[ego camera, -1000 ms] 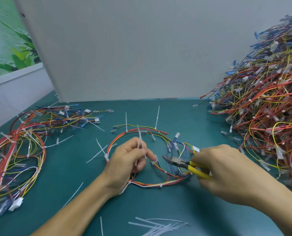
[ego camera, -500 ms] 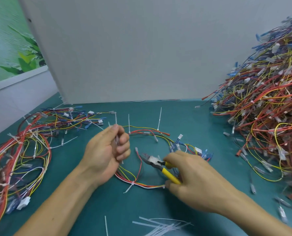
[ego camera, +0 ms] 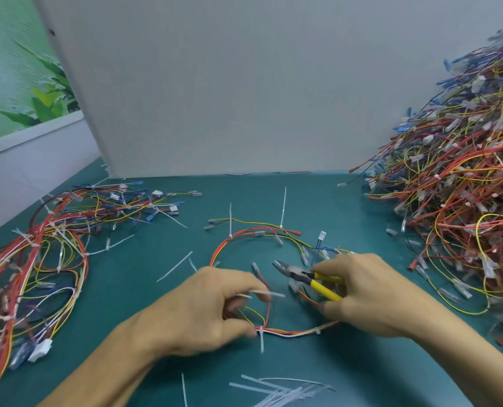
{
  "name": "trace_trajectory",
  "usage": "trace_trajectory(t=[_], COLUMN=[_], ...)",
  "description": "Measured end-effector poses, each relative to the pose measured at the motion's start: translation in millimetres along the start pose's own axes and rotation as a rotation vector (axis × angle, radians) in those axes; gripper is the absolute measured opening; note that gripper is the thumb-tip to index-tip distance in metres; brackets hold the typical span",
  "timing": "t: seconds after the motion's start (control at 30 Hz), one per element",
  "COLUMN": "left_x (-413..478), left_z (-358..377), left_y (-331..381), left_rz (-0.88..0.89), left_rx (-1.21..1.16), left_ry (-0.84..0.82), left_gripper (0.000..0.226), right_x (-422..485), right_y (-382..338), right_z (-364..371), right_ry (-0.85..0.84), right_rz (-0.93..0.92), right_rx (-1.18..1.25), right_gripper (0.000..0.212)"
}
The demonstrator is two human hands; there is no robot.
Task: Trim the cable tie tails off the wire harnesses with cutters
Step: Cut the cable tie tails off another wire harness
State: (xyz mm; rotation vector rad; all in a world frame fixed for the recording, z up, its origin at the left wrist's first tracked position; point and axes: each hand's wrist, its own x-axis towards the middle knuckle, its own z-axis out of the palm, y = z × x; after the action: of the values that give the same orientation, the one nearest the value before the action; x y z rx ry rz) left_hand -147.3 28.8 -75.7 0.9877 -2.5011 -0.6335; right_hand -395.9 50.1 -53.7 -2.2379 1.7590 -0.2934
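Harness in work: the loop of red, yellow and white wires (ego camera: 245, 232) lies on the teal mat (ego camera: 361, 362) between your hands.
Left hand: your left hand (ego camera: 215, 306) rests on the near side of the loop, and its fingertips (ego camera: 256, 284) are curled in and seem to pinch a blurred white tie tail (ego camera: 269, 294). Whether that strip is cut free, you cannot tell from here.
Right hand: your right hand (ego camera: 367, 295) grips the yellow-handled steel cutters (ego camera: 306, 277), nose pointing left, just beside the left fingertips. The jaws look almost closed.
Done: a scatter of clear cut tie strips (ego camera: 279, 392) lies at the near edge, so a good number of tails are off already.
Left on this loop: two upright tails (ego camera: 284, 207) at the far side and one near tail (ego camera: 262, 340) below your left hand.
Left overall: the small bundle of harnesses (ego camera: 38, 245) on your left shows long tails, so it likely waits for you. The tall heap of harnesses (ego camera: 464, 201) on your right is too tangled to judge.
Estimate: this loop is partway done, with much of the job ahead.
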Motion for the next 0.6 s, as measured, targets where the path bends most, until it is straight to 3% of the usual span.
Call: trace_trajectory(t=[0.07, 0.17, 0.33, 0.6], left_x=[3, 6, 12, 15], left_z=[8, 13, 11, 6], left_y=[1, -2, -3, -2], left_rz=[0.010, 0.011, -0.082, -0.149], left_rx=[0.013, -0.021, -0.076, -0.139], left_ry=[-0.065, -0.073, -0.079, -0.170], left_gripper=[0.037, 0.021, 0.004, 0.011], right_x=[-4, -10, -18, -25], right_y=[-1, -2, -2, -5], right_z=[-2, -3, -10, -14], right_ry=[0.076, 0.110, 0.031, -0.103], right_rz=[-0.046, -0.067, -0.086, -0.156], right_rx=[-0.014, -0.077, -0.231, -0.297], right_gripper=[0.019, 0.022, 0.018, 0.016])
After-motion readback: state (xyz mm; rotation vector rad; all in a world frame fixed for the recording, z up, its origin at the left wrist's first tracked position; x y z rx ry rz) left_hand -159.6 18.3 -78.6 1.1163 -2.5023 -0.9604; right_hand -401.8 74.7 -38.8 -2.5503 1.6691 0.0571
